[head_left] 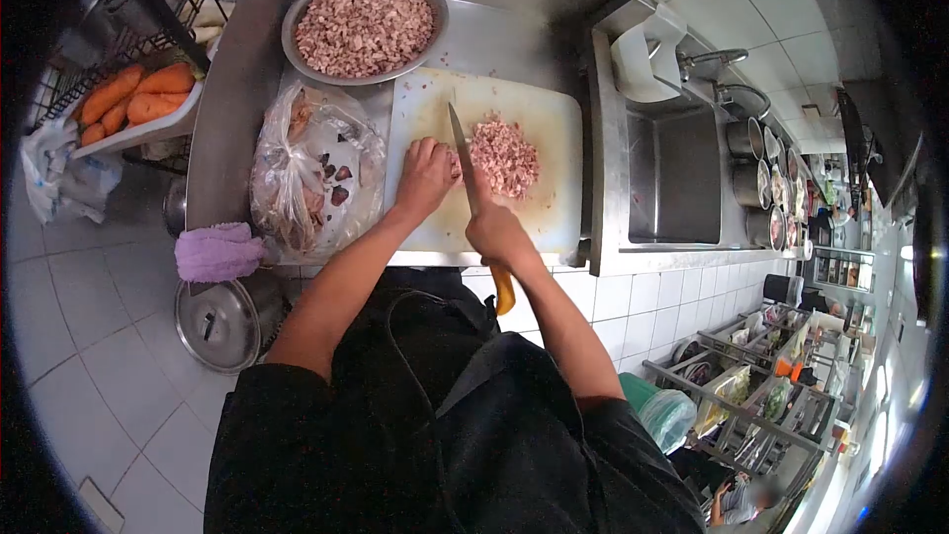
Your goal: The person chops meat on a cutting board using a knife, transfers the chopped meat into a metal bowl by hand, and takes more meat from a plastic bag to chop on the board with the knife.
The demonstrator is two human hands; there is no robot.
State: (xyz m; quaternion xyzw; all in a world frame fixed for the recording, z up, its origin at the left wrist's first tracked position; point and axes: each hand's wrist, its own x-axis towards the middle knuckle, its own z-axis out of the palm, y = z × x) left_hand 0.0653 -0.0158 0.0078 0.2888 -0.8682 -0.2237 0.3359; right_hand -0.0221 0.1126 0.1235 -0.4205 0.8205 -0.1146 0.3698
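My right hand (pixel 494 233) is wrapped round the yellow handle of a long knife (pixel 462 150), its blade upright over a white cutting board (pixel 560 148). Left of the blade, my left hand (pixel 426 176) has its fingers curled on a small piece of pinkish meat, partly hidden beneath them. A pile of chopped meat (pixel 504 158) lies on the board just right of the blade. Behind the board stands a metal bowl (pixel 435 41) filled with diced meat. An open clear plastic bag (pixel 287 173) with larger meat pieces lies to the board's left.
A sink (pixel 673 176) with taps is on the right, metal pots (pixel 744 139) beyond it. Carrots (pixel 146 99) fill a tray at far left. A purple cloth (pixel 217 251) hangs at the counter's left front corner, above a lidded pot (pixel 218 324). Another person (pixel 736 502) is at lower right.
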